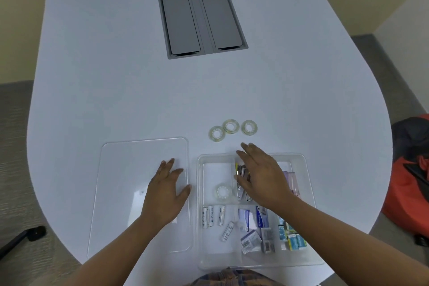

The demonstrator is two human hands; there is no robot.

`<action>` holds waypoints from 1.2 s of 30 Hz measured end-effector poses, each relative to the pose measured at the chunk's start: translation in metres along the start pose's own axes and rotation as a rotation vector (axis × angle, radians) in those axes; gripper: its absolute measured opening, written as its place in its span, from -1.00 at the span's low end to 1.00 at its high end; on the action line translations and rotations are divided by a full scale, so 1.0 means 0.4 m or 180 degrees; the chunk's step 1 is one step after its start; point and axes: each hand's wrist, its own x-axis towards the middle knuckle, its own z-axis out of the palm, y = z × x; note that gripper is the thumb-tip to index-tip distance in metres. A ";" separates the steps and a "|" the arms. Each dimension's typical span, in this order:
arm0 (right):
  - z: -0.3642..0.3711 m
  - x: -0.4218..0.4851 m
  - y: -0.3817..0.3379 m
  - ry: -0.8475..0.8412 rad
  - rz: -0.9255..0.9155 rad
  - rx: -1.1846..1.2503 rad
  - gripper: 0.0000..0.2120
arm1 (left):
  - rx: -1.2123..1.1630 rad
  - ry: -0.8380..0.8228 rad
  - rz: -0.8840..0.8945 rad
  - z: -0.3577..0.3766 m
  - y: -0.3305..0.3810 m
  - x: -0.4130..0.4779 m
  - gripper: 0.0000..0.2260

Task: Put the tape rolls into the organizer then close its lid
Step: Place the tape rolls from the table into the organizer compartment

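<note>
Now one tape roll (223,191) lies in the organizer (308,195); three tape rolls (231,126) wait at 12 o'clock. The right hand (260,174), fingers released, should pinch the nearest rim. The left hand (167,195) rests flat on the lid (130,158).

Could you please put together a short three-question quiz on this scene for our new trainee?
1. How many tape rolls lie on the table outside the organizer?
2. True or false: the lid is closed on the organizer.
3. Which hand is over the organizer: a) left hand b) right hand?

Key:
1. Three: the left roll touches the middle roll; the right roll sits apart. A fourth roll is already inside.
2. False; it lies flat beside the organizer, under the left hand.
3. b; it is open and empty.
</note>
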 end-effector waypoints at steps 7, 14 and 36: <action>0.040 -0.032 0.039 -0.0389 -0.0029 -0.0167 -0.32 | -0.0530 0.0213 0.0098 -0.060 0.152 0.176 -0.64; 0.058 -0.036 0.046 -0.0261 -0.0029 0.0006 -0.33 | 0.0056 -0.0095 -0.0276 -0.035 0.254 0.334 -0.55; 0.069 -0.034 0.053 -0.0153 -0.0075 0.0040 -0.33 | -0.0130 -0.0037 -0.0074 -0.063 0.271 0.269 -0.54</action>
